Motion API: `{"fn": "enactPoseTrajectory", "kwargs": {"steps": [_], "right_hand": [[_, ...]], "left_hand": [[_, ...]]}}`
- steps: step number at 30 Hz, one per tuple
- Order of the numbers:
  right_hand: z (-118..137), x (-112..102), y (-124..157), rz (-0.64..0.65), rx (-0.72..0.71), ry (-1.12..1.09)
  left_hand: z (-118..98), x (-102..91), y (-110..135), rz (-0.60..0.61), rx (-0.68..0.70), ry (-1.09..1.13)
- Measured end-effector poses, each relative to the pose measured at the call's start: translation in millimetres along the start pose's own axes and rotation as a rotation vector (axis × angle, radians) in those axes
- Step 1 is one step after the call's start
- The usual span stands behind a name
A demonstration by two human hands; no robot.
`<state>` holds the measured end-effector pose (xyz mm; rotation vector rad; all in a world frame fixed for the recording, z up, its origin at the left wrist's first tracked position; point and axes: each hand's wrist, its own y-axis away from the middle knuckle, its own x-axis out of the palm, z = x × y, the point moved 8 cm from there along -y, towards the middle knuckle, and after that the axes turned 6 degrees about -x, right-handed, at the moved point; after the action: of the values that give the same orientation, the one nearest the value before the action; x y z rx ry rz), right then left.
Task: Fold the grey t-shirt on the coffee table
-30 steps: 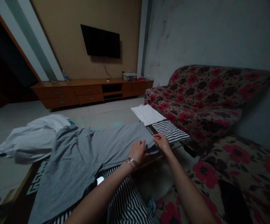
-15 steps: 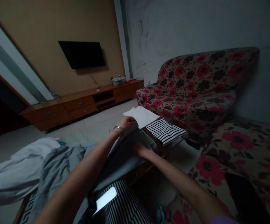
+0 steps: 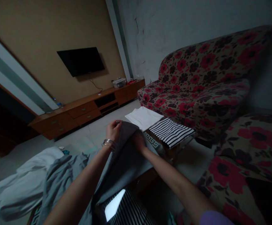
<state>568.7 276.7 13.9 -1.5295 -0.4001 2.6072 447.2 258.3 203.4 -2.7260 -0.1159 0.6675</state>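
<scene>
A grey garment (image 3: pixel 131 159) lies partly spread over a low table in front of me. My left hand (image 3: pixel 113 130), with silver bangles on its wrist, is closed on the garment's raised edge. Under that lifted fold reaches my right hand (image 3: pixel 139 142); it is blurred and the cloth hides its fingertips. Just beyond the hands lies a folded white cloth (image 3: pixel 145 118). A folded black-and-white striped cloth (image 3: pixel 171 132) rests to its right, at the table's far end.
A rumpled white cloth (image 3: pixel 25 181) is heaped at the left. A bright phone-like rectangle (image 3: pixel 114 204) lies on striped fabric near my lap. Floral sofas (image 3: pixel 197 75) stand at the right. A wooden cabinet (image 3: pixel 84 109) runs below a wall-mounted television (image 3: pixel 81 61).
My left hand has moved left and pulled the grey garment's edge up and away from the white cloth. The right hand has shifted slightly up under the fold. The view has tilted a little.
</scene>
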Motion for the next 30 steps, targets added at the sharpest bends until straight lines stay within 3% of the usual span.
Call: {"fn": "enactPoseTrajectory", "kwargs": {"steps": [5, 11, 22, 30], "right_hand": [[-49, -1, -7, 0.005, 0.316, 0.030], [-68, 6, -22, 0.102, 0.460, -0.036], [-71, -17, -16, -0.001, 0.429, -0.035], [-74, -26, -6, -0.005, 0.342, -0.060]], "left_hand": [[26, -4.2, -10, -0.023, -0.132, 0.251], [34, 6.0, -6, 0.005, -0.169, 0.320], [28, 5.5, -3, -0.010, -0.150, 0.264], [18, 26.6, 13, 0.082, -0.134, 0.231]]}}
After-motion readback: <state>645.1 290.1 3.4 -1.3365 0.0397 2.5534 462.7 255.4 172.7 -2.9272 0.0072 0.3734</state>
